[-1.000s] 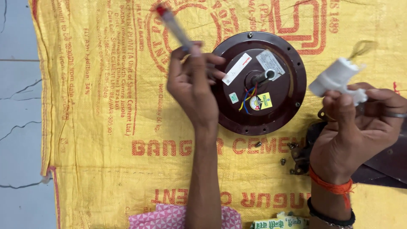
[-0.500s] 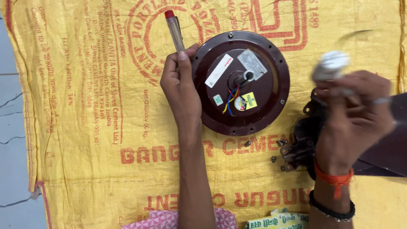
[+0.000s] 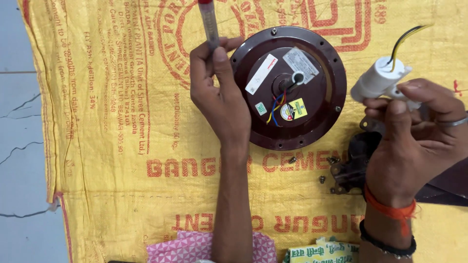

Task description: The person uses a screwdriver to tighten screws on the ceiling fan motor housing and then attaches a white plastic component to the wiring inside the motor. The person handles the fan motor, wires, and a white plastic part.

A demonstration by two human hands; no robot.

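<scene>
Brown metal motor housing (image 3: pixel 288 87): round ceiling-fan body lying flat on a yellow woven sack (image 3: pixel 117 146), spread over the grey floor (image 3: pixel 19 122); it sits between the two hands, nearer the left one.
Housing face: two pale labels, a small green sticker and a yellow one; a short centre shaft (image 3: pixel 296 78) with blue, red and yellow wires (image 3: pixel 275 108) curling out beside it; screws show around the rim.
Left hand (image 3: pixel 219 97): closed around a slim tester-type screwdriver (image 3: pixel 209 22) with a clear shaft and red cap, tip hidden in the fist, knuckles just beside the housing's left edge.
Right hand (image 3: pixel 414 141): fingers pinched on a white cylindrical capacitor (image 3: pixel 378 80), held up clear of the sack, to the right of the housing; a yellow and a black lead (image 3: pixel 402 41) rise from its top. A ring, an orange thread and a dark band are on this hand and wrist.
Step in hand: by the look of it, mid-repair, with the part off and the tool ready.
Next move calls for: probably a steady grip on the white part and care with the loose leads.
Nearby: a dark bracket (image 3: pixel 353 163) and several loose screws (image 3: pixel 321 178) below the housing; pink patterned cloth (image 3: pixel 190 246) and a printed packet (image 3: pixel 321 251) at the near edge.
</scene>
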